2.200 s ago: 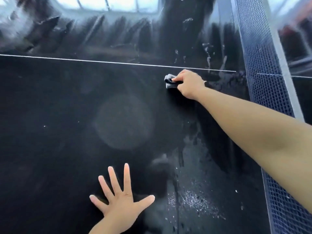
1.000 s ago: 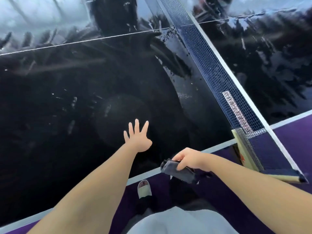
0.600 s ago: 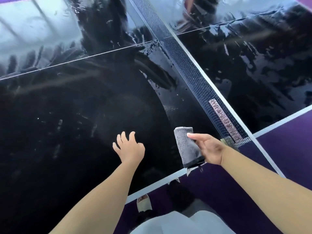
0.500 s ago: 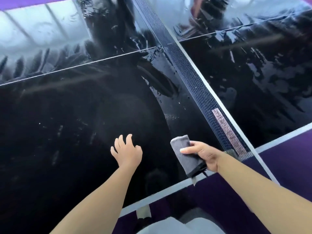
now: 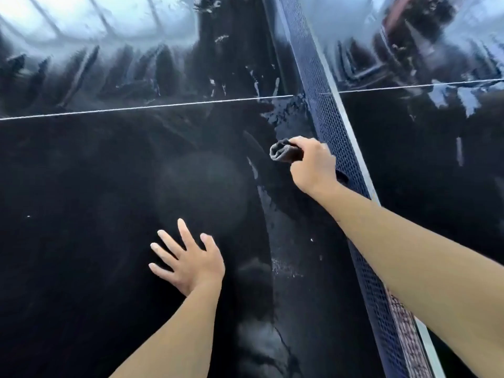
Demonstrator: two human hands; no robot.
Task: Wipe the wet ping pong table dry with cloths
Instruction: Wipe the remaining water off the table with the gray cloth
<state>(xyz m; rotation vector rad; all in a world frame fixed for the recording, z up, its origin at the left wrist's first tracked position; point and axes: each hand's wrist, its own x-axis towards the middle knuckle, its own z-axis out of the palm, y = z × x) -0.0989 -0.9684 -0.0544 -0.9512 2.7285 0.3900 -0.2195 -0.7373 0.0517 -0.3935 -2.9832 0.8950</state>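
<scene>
The black ping pong table [image 5: 81,186] fills the view, its top glossy with water streaks and droplets. My right hand [image 5: 313,167] grips a rolled dark grey cloth [image 5: 283,153] and holds it over the table just left of the net, below the white centre line [image 5: 163,106]. My left hand [image 5: 188,259] lies flat on the table nearer to me, fingers spread, holding nothing. A wet smear [image 5: 275,233] runs down the table between the two hands.
The blue mesh net [image 5: 327,110] with its white top band crosses diagonally on the right, passing under my right forearm. The far half of the table [image 5: 436,159] beyond the net is wet and reflective.
My right hand has carried the cloth from the table's near edge forward to beside the net near the centre line. My left hand spread flat on the table. The view tilted up onto the table.
</scene>
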